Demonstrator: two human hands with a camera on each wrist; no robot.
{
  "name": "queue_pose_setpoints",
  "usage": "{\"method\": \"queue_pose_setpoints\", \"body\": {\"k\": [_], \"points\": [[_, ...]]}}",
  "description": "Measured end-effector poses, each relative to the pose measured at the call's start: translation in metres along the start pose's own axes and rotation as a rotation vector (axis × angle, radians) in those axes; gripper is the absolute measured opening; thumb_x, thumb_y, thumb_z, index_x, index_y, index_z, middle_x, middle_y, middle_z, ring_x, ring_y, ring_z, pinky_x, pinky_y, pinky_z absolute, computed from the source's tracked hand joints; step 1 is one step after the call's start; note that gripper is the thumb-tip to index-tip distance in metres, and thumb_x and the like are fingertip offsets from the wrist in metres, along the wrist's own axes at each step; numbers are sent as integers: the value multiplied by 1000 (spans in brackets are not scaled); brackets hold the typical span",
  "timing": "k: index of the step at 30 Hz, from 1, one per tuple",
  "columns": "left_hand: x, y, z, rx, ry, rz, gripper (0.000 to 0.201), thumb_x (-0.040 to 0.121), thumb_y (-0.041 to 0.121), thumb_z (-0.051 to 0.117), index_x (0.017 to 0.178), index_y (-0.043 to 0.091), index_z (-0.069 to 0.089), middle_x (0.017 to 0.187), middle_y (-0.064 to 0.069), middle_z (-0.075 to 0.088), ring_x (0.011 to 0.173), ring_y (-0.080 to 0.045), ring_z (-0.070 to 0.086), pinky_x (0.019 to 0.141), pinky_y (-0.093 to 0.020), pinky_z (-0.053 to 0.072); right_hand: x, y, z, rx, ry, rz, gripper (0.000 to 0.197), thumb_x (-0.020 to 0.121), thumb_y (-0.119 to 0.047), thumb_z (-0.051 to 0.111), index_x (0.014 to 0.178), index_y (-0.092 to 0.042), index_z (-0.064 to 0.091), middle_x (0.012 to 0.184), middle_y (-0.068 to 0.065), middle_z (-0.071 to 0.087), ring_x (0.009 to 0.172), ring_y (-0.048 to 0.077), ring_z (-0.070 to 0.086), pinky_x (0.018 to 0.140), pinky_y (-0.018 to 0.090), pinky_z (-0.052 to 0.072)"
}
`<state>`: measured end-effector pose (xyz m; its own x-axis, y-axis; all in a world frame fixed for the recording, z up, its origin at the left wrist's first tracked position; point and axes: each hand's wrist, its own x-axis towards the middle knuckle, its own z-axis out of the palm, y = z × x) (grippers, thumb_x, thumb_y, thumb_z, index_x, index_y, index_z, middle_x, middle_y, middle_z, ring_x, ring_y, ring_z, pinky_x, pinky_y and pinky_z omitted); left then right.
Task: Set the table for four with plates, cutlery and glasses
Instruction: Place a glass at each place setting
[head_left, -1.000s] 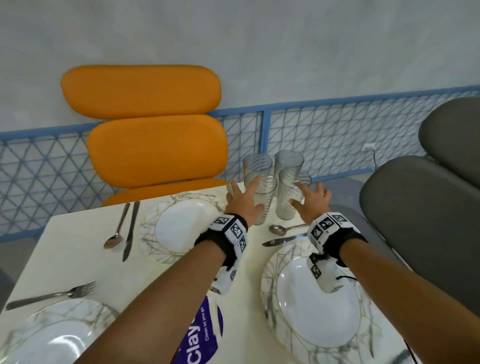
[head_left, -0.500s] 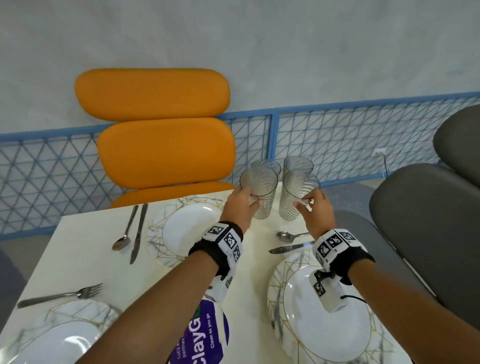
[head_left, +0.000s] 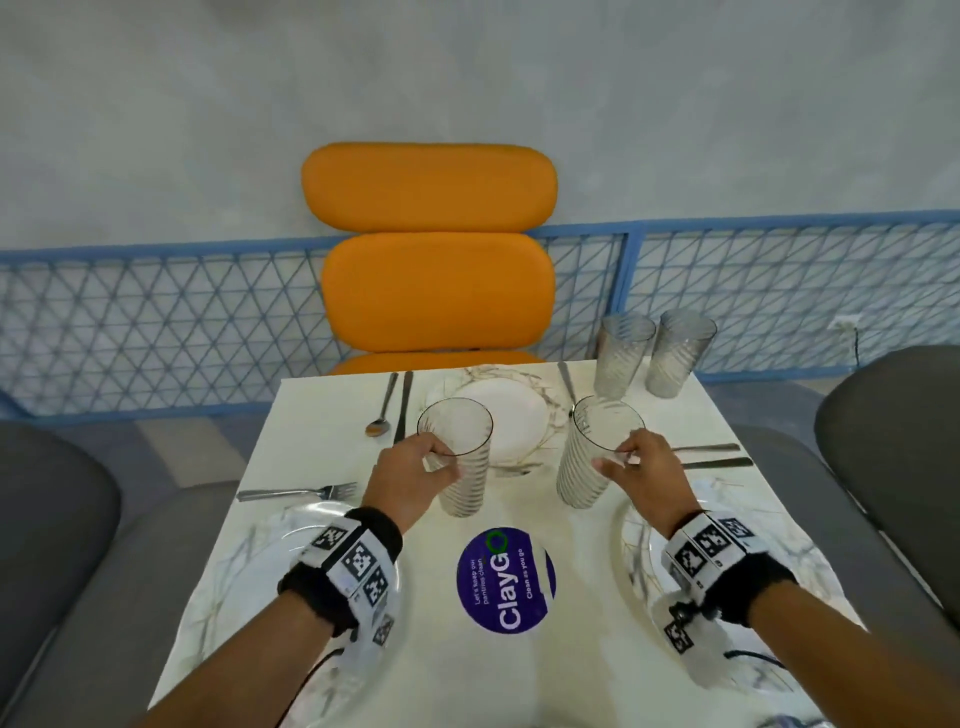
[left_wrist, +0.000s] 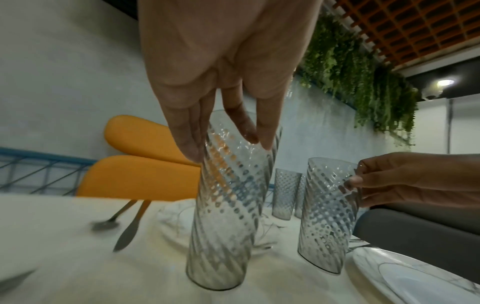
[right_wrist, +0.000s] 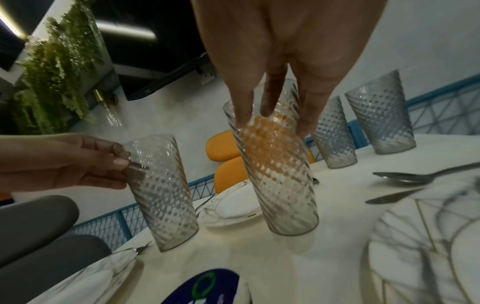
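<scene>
Both hands have carried ribbed glasses from the two-o'clock cluster toward six: left hand (head_left: 410, 475) grips the left glass (head_left: 460, 457), right hand (head_left: 647, 470) the right glass (head_left: 592, 452); two settings get glasses.

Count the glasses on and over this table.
4. One in the left hand, one in the right hand, and two glasses standing at the table's far right corner.

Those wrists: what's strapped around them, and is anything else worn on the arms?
Each wrist wears a black band with white blocks printed with square black-and-white codes. A small white camera unit hangs under each, trailing a thin black cable. Forearms are bare, no sleeves or gloves.
</scene>
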<state>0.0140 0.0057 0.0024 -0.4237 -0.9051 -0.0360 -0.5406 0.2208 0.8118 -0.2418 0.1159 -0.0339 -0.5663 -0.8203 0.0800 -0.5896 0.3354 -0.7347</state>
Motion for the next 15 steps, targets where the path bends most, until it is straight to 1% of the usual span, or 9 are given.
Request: {"method": "queue_pose_setpoints", "body": {"k": [2, 4, 6, 8, 9, 10, 12, 13, 15], "points": [[-13, -13, -3, 6, 10, -48, 10, 78, 17, 72, 85, 16, 64, 93, 4, 66, 91, -8, 56, 70, -11, 37, -10, -3, 9, 3, -29, -4, 30, 77, -22, 73, 85, -7, 48, 94, 6, 45, 84, 20, 48, 61, 14, 34], [-21, -24, -1, -6, 10, -88, 10, 78, 16, 72, 82, 18, 63, 96, 0, 67, 94, -13, 58, 73, -15, 40, -20, -4, 14, -2, -42, -10, 30, 78, -20, 73, 83, -8, 46, 94, 7, 45, 81, 17, 46, 59, 8, 33], [-28, -33, 4, -29, 20, -110, 14, 77, 14, 72, 78, 21, 61, 97, -3, 67, 98, -19, 61, 80, -20, 41, -26, -2, 19, 4, -55, -11, 29, 78, -18, 72, 82, -8, 45, 95, 9, 47, 82, 17, 44, 60, 10, 34], [-33, -39, 9, -43, 40, -125, 16, 77, 12, 72, 86, 21, 62, 104, -5, 67, 106, -22, 60, 84, -20, 40, -32, -1, 21, 1, -69, -6, 29, 79, -17, 71, 88, -10, 44, 102, 10, 48, 87, 19, 46, 66, 16, 34], [-34, -41, 11, -48, 43, -126, 24, 78, 12, 72, 98, 20, 63, 113, -5, 65, 113, -22, 57, 88, -20, 39, -35, -1, 20, 10, -73, 5, 32, 78, -17, 71, 94, -12, 44, 109, 9, 49, 93, 20, 48, 73, 22, 37], [-36, -41, 13, -56, 37, -119, 41, 78, 11, 72, 116, 21, 59, 124, -4, 60, 120, -21, 52, 94, -20, 37, -36, 0, 20, 36, -76, 20, 39, 77, -17, 72, 104, -13, 44, 116, 8, 47, 99, 19, 48, 80, 28, 40], [-39, -41, 12, -97, 24, -92, 79, 77, 9, 72, 142, 28, 33, 141, 0, 46, 132, -19, 41, 102, -22, 31, -37, 1, 19, 120, -67, 43, 68, 72, -12, 76, 126, -15, 36, 132, 6, 40, 112, 18, 44, 92, 36, 42], [-40, -41, 12, -130, 26, -83, 93, 74, 7, 74, 146, 31, 20, 146, 1, 39, 135, -18, 36, 103, -22, 29, -37, 1, 18, 161, -53, 52, 83, 69, -8, 79, 134, -16, 29, 138, 6, 36, 120, 20, 43, 98, 38, 41], [-38, -42, 11, -201, 31, -85, 112, 68, 5, 79, 148, 34, 6, 151, 1, 30, 138, -18, 29, 106, -26, 27, -36, 1, 20, 223, -39, 97, 104, 62, -4, 82, 143, -16, 17, 146, 9, 28, 132, 25, 36, 108, 39, 35]]}}
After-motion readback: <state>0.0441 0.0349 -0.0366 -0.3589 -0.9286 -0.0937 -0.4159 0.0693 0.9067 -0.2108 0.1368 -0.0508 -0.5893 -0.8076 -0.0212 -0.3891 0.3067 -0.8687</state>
